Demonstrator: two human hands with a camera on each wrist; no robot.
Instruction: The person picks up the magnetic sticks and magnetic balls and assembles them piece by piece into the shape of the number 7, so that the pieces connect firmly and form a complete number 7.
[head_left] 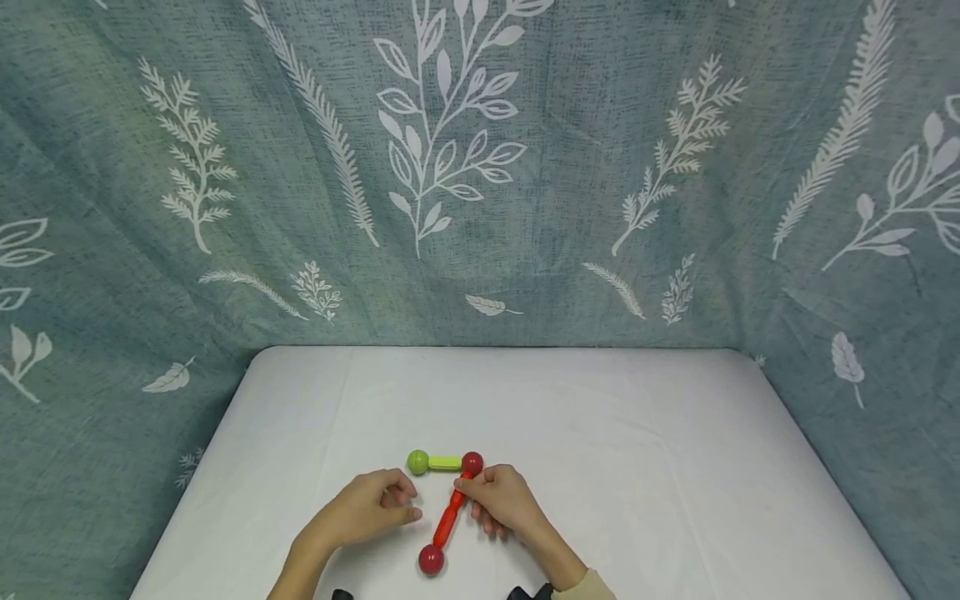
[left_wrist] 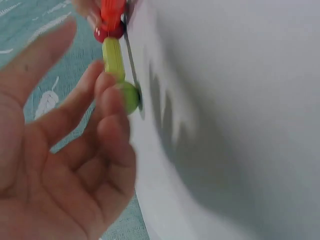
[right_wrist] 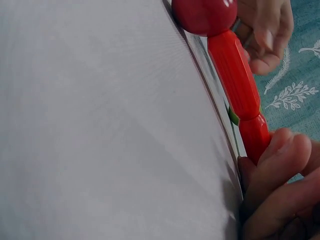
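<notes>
A red rod [head_left: 446, 527] slants across the white table between my hands. At its near end is a dark red ball [head_left: 431, 560], and at its far end sits another red ball [head_left: 472, 462]. From that far ball a yellow-green rod [head_left: 445, 463] runs left to a green ball [head_left: 417, 462]. My right hand [head_left: 506, 500] pinches the red rod close to its far end, with thumb and fingers partly covering it. Left of the rod, my left hand [head_left: 369, 510] hovers with loosely bent fingers, holding nothing; in the left wrist view its fingertips overlap the green ball [left_wrist: 130, 97].
The white tabletop [head_left: 637, 467] reaches back to a blue-green leaf-patterned cloth [head_left: 555, 208], which also hangs at both sides. Small black objects [head_left: 531, 592] show at the bottom edge near my wrists.
</notes>
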